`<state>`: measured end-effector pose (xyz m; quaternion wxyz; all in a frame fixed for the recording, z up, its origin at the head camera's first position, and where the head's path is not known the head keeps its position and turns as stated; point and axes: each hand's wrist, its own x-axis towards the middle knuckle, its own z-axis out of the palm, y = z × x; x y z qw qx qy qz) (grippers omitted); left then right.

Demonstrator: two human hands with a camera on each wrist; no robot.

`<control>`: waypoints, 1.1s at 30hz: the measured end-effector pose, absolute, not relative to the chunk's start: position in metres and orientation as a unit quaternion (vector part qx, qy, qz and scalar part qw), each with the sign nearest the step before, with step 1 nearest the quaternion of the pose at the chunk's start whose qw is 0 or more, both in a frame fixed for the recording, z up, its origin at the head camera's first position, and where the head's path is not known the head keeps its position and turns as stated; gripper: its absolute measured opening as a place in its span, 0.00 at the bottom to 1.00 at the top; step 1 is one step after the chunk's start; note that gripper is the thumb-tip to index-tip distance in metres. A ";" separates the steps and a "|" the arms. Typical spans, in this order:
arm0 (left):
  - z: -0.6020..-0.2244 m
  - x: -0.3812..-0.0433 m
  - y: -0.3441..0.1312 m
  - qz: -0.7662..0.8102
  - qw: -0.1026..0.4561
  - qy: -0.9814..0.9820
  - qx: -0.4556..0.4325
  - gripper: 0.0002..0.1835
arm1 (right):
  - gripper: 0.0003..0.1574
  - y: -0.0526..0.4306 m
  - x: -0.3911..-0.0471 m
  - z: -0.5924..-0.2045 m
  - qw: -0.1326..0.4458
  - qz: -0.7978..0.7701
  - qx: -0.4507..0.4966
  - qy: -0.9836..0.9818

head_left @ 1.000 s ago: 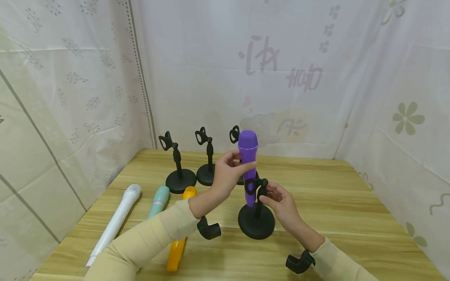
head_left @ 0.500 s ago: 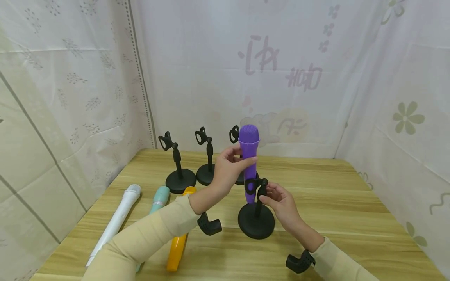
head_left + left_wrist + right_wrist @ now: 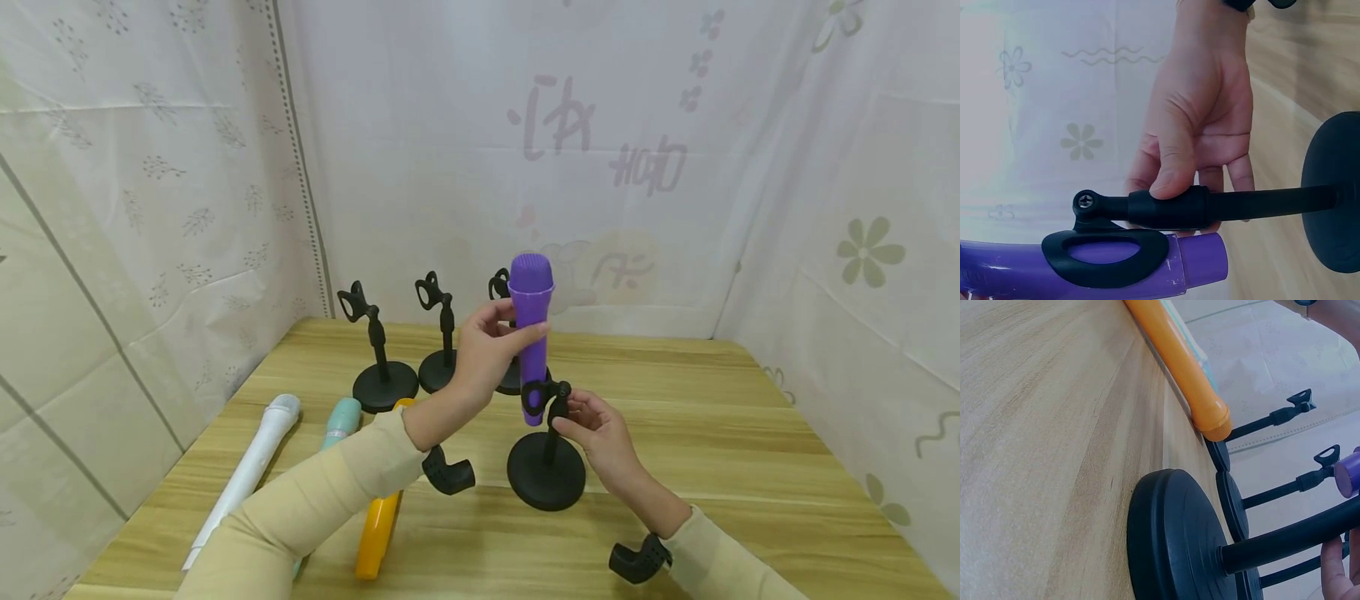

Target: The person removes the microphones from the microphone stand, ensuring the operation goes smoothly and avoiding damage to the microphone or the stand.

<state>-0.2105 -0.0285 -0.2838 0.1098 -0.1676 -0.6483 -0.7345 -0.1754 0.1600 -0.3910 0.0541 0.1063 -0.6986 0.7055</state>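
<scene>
My left hand [image 3: 482, 354] pinches a purple microphone [image 3: 532, 304] between thumb and fingers around its upper body. The microphone stands nearly upright, its lower part inside the clip [image 3: 1105, 258] of a black desk microphone stand [image 3: 547, 471]. In the left wrist view the microphone's tail end [image 3: 1204, 259] sticks out below the clip. My right hand [image 3: 611, 442] grips the stand's upright just under the clip joint, thumb on the near side. The stand's round base rests on the table; in the right wrist view only some fingers [image 3: 1337, 569] of the right hand show.
On the wooden table [image 3: 675, 467], a white microphone [image 3: 247, 475], a mint-green one [image 3: 343, 421] and an orange one [image 3: 377, 533] lie left, partly under the left sleeve. Behind stand three more black stands, including the left one [image 3: 385, 383] and middle one [image 3: 438, 371]. Patterned curtains surround the table.
The purple microphone has slid upward through the clip, its tail end rising away from the base. My left hand has risen slightly with it. The right hand and the stand have stayed in place.
</scene>
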 end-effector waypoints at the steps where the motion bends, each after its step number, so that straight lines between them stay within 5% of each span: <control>1: -0.283 -0.210 -0.029 -0.735 0.111 -0.647 -0.168 0.20 | 0.23 0.160 -0.175 -0.391 0.053 0.706 0.105 -0.698; 33: -0.267 -0.215 -0.033 -0.773 0.128 -0.600 -0.162 0.19 | 0.22 0.160 -0.176 -0.394 0.052 0.712 0.093 -0.694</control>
